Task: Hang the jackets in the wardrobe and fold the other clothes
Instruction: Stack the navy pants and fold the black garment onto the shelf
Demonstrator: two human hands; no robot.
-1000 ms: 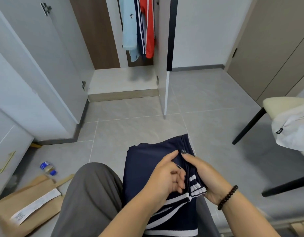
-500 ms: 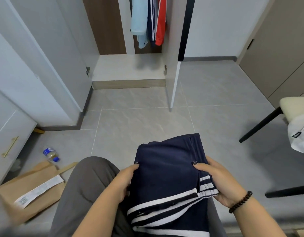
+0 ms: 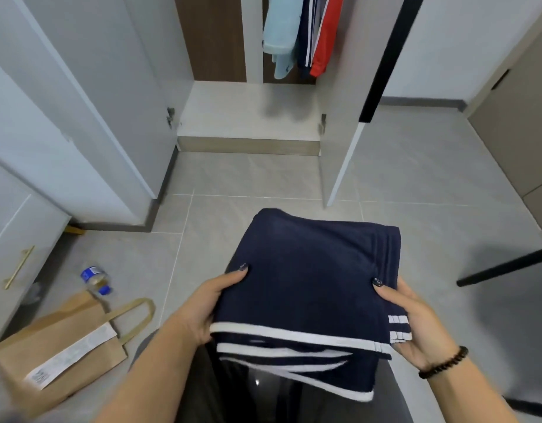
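Hands first: our left hand (image 3: 213,309) and right hand (image 3: 416,325) clasp the folded navy garment (image 3: 309,279) between them by its side edges; soft and light, we judge, so support underneath; beyond, jackets (image 3: 303,32) hang in the wardrobe (image 3: 248,117).
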